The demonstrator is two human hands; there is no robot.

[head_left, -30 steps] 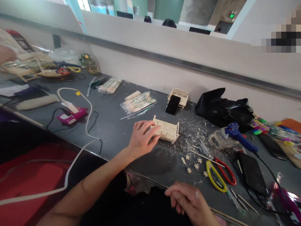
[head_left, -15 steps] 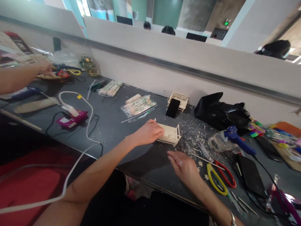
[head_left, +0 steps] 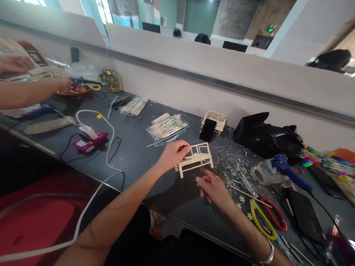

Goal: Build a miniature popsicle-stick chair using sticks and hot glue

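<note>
Wooden miniature bench [head_left: 195, 159], stick-built, is held upright just above the grey table [head_left: 133, 155], pinched at its back rail by the left hand [head_left: 173, 155]. Right hand [head_left: 212, 186] is kept loosely open just beneath. Judged light, stiff, fragile; best gripped by the frame.

Left of our left hand's fingers [head_left: 177, 152] the dark tabletop [head_left: 133, 155] was open. Right of our right fingers [head_left: 203, 181], scissors [head_left: 264, 218], glue gun [head_left: 288, 171] and wood scraps [head_left: 230, 166] crowded things.

Craft workshop: glue gun [head_left: 290, 170], scissors [head_left: 263, 216], stick packets [head_left: 167, 126].
</note>
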